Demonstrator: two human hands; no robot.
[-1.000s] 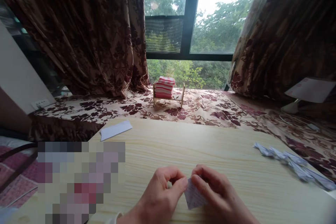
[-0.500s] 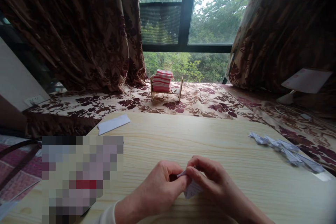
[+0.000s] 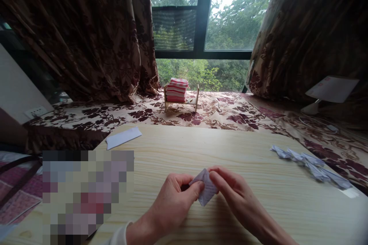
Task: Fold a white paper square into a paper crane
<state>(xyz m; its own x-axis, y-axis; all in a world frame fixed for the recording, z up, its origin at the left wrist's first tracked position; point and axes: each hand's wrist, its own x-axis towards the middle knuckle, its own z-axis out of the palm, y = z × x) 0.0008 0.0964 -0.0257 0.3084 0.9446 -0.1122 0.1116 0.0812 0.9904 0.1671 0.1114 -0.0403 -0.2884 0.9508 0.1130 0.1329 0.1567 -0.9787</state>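
Observation:
Both of my hands hold a small folded piece of patterned paper (image 3: 205,189) just above the light wooden table (image 3: 235,153). My left hand (image 3: 175,203) pinches its left side between thumb and fingers. My right hand (image 3: 232,193) pinches its right side with fingers curled. The paper stands as a small diamond shape between the fingertips.
A white folded slip (image 3: 123,138) lies at the table's far left. Several folded paper pieces (image 3: 309,162) lie in a row at the right edge. A blurred patch (image 3: 86,195) covers the near left. Behind, a small wooden rack with striped cloth (image 3: 177,92) sits on the floral sill.
The folded paper has been turned and lifted up between my fingertips, now showing as a diamond. My hands shifted slightly away from me.

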